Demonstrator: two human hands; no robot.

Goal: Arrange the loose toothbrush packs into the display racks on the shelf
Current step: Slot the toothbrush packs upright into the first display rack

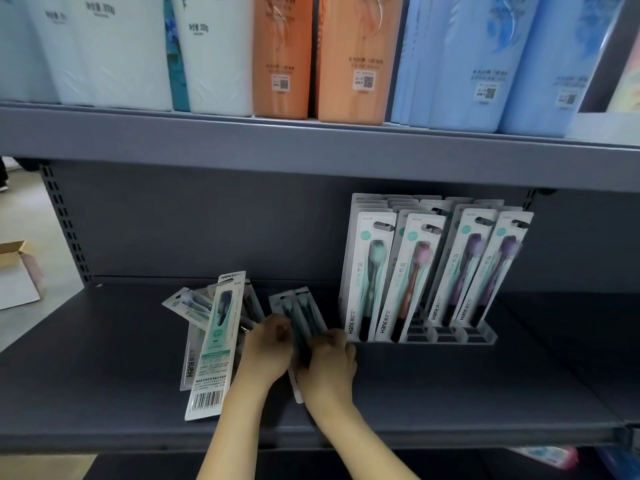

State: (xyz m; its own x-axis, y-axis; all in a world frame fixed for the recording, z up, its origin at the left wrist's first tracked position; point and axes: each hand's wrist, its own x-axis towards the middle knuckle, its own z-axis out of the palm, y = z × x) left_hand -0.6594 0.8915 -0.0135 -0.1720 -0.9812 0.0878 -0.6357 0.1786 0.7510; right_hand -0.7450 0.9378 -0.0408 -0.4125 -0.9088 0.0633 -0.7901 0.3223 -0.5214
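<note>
Both hands, left hand (268, 344) and right hand (330, 362), curl their fingers round a pair of toothbrush packs (300, 313) on the shelf (104, 358). Display rack (450, 336) at 3 o'clock holds upright packs; loose pile (211, 337) at 9 o'clock.

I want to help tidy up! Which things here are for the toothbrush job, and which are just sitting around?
For the job:
- twin pack held by the left hand and right hand
- loose pile of packs
- clear display rack, holding upright packs

Just sitting around:
- bottles on the upper shelf
- cardboard box on the floor
</note>
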